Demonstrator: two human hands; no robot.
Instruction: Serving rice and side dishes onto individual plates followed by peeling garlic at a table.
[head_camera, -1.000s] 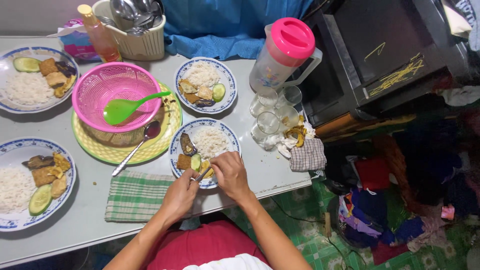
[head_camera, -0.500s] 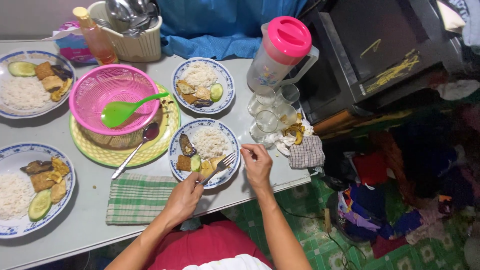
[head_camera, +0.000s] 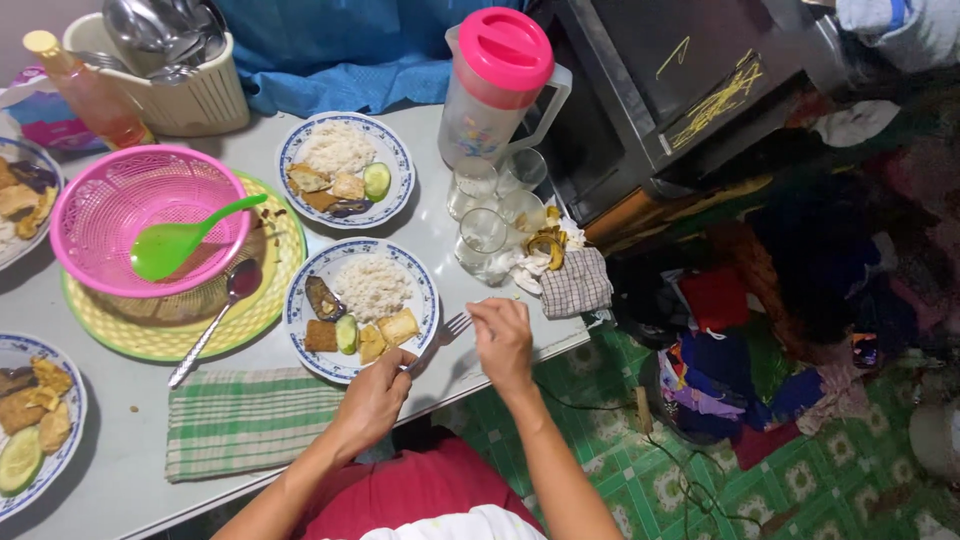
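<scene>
Grey bench (head_camera: 440, 225) set against a cluttered floor of clothing and green tiles. Left hand (head_camera: 375, 395) is closed around the handle of a fork (head_camera: 440, 335), tines resting at the right rim of the near plate (head_camera: 300, 345). Right hand (head_camera: 503, 340) hovers just beside the tines, fingertips pinched together; whether anything is held between them cannot be told. The plate carries rice, cucumber, fried pieces and aubergine, apparently untouched. Judged state: servings are plated; eating not yet begun. Pink colander (head_camera: 110, 195), pitcher (head_camera: 495, 85) and glasses (head_camera: 485, 215) stand beyond.
</scene>
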